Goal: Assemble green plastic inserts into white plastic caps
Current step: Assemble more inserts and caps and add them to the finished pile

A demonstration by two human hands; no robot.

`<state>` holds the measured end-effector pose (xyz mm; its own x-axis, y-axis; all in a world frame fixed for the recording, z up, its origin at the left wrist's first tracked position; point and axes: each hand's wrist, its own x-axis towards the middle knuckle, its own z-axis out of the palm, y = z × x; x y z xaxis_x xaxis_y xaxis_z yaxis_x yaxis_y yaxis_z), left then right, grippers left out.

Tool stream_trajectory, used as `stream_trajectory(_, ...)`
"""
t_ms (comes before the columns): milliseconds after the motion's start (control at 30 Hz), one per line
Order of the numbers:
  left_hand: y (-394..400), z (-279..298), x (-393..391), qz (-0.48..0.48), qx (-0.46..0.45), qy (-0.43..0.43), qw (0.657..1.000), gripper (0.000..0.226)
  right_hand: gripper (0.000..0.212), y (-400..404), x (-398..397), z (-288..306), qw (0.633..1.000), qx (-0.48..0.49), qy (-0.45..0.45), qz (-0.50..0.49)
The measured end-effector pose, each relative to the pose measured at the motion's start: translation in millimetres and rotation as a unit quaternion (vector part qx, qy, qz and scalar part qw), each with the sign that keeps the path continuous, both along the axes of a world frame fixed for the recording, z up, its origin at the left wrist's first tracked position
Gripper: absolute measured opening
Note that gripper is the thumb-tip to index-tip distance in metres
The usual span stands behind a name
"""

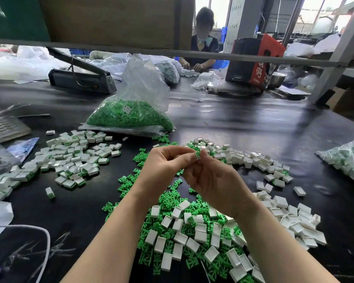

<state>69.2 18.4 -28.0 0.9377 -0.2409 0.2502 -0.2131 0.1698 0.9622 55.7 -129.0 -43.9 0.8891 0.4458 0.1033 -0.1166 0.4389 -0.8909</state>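
We are looking down at our two bare hands raised together above a black table. Our left hand and right hand are meeting at the fingertips, and both are pinching one small part with a green face between them; each grip is grasping that piece, fingers curled. We cannot tell whether a white cap is already around it.

Directly beneath our wrists, a mixed heap of loose green inserts and empty white caps is lying on the table. More white caps are spreading in a band to the right. To the left, a pile of assembled caps showing green edges is lying apart from the heap. Behind it, a clear plastic bag full of green inserts is sitting upright. Across the table, another person is sitting and working.
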Motion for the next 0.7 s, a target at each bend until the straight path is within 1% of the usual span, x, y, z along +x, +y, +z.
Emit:
stream_trajectory(67, 0.1, -0.6, 0.2, 0.013, 0.027, -0.024, 0.999, 0.009, 0.063, -1.3, -0.2, -0.6, 1.000, -0.023, -0.015, -0.015)
stream_trajectory(100, 0.2, -0.4, -0.2, 0.017, 0.042, -0.037, 0.998, 0.010, 0.065, -2.4, -0.3, -1.1, 0.999, -0.031, -0.023, -0.024)
stream_trajectory(133, -0.1, 0.2, -1.0, 0.019, 0.056, -0.049, 0.997, 0.009, 0.063, -3.2, -0.4, -1.2, 0.998, -0.037, -0.031, -0.030)
stream_trajectory(200, -0.7, 0.9, -2.4, 0.022, 0.079, -0.065, 0.995, 0.005, 0.047, -4.5, -0.4, -0.6, 0.996, -0.061, -0.050, -0.041)
stream_trajectory(267, -1.0, 1.2, -3.3, 0.032, 0.094, -0.072, 0.992, 0.009, 0.038, -4.7, -1.3, 0.2, 0.992, -0.089, -0.070, -0.050)
stream_trajectory(333, -1.4, 0.8, -3.9, 0.038, 0.101, -0.071, 0.992, 0.011, 0.043, -4.5, -1.6, -0.1, 0.989, -0.105, -0.080, -0.059)
stream_trajectory(400, -2.7, 0.3, -4.9, 0.037, 0.099, -0.067, 0.992, 0.008, 0.049, -4.6, -1.9, 0.2, 0.987, -0.116, -0.087, -0.062)
stream_trajectory(533, -4.6, -0.8, -5.4, 0.036, 0.096, -0.061, 0.993, 0.007, 0.054, -5.6, -3.2, 0.8, 0.984, -0.136, -0.099, -0.061)
stream_trajectory(700, -5.8, 3.5, -7.9, 0.036, 0.083, -0.062, 0.994, 0.012, 0.046, -5.5, -1.8, -1.0, 0.989, -0.110, -0.081, -0.057)
